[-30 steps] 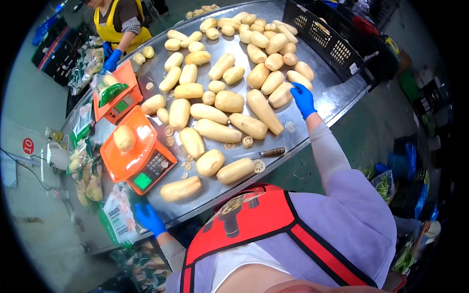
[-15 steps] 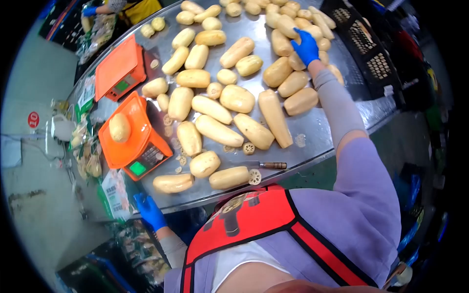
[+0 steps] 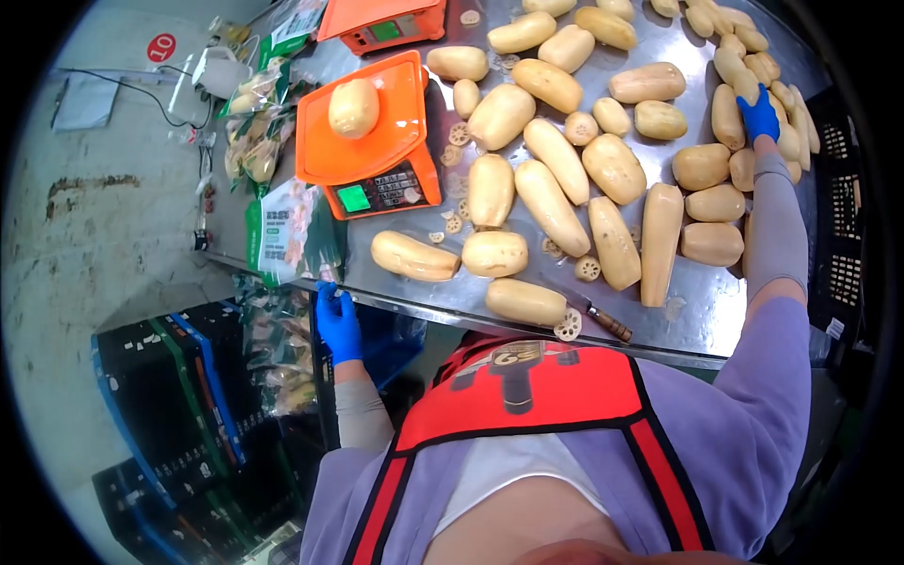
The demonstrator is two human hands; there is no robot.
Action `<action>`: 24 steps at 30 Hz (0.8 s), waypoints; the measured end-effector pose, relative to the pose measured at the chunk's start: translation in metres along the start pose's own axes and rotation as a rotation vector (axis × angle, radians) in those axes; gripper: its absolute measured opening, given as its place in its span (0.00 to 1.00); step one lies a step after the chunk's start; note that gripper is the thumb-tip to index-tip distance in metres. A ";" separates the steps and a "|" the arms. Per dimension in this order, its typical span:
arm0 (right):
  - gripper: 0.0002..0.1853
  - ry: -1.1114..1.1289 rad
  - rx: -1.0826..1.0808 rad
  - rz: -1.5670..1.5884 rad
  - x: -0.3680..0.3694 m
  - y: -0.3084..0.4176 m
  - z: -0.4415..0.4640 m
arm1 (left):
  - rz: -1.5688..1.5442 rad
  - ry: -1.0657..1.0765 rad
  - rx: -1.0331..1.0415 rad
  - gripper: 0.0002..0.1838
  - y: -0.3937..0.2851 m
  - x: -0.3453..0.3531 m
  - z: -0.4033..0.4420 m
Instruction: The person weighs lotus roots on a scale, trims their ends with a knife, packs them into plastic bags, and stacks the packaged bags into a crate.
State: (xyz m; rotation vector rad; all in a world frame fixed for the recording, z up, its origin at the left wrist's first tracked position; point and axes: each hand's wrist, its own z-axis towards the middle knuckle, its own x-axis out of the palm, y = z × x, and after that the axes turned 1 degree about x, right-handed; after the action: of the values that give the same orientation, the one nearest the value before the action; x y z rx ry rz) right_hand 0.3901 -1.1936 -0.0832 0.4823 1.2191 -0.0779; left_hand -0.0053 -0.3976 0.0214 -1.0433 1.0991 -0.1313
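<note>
My right hand [image 3: 760,117], in a blue glove, reaches into a pile of peeled lotus roots at the right of the metal table. Its fingers are stretched and apart, touching a lotus root [image 3: 745,86]; no firm hold shows. My left hand [image 3: 339,325], also blue-gloved, is at the table's front edge just below a printed plastic bag [image 3: 287,231]. Its fingers are apart with nothing visible in them. One lotus root [image 3: 354,108] rests on the orange scale [image 3: 315,151]. A knife [image 3: 607,320] with a wooden handle lies near the front edge, beside a cut slice [image 3: 568,325].
Many lotus roots [image 3: 551,202] are spread over the metal table [image 3: 424,301]. A second orange scale [image 3: 386,14] stands farther back. Black crates [image 3: 165,395] are stacked at the lower left, and another black crate [image 3: 843,198] is along the right side. Packed bags [image 3: 254,146] line the left edge.
The view has swung left, so the table appears shifted to the right and the stacked crates show more. My right hand stays at the pile, my left near the printed bag.
</note>
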 end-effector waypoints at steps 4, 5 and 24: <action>0.41 -0.167 0.013 0.373 -0.030 0.060 -0.028 | 0.045 0.007 0.055 0.16 0.025 0.005 0.009; 0.40 -0.196 -0.055 0.503 -0.037 0.091 -0.046 | 0.048 0.002 0.094 0.17 0.031 0.007 0.012; 0.41 0.245 -0.294 1.105 -0.030 0.524 -0.309 | 0.053 -0.023 0.320 0.22 0.080 -0.001 0.110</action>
State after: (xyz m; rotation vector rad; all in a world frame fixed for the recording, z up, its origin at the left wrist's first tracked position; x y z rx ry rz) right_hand 0.2705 -0.6074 0.0292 0.8575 1.0297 1.1101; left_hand 0.0491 -0.2842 -0.0310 -0.7273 1.0441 -0.2433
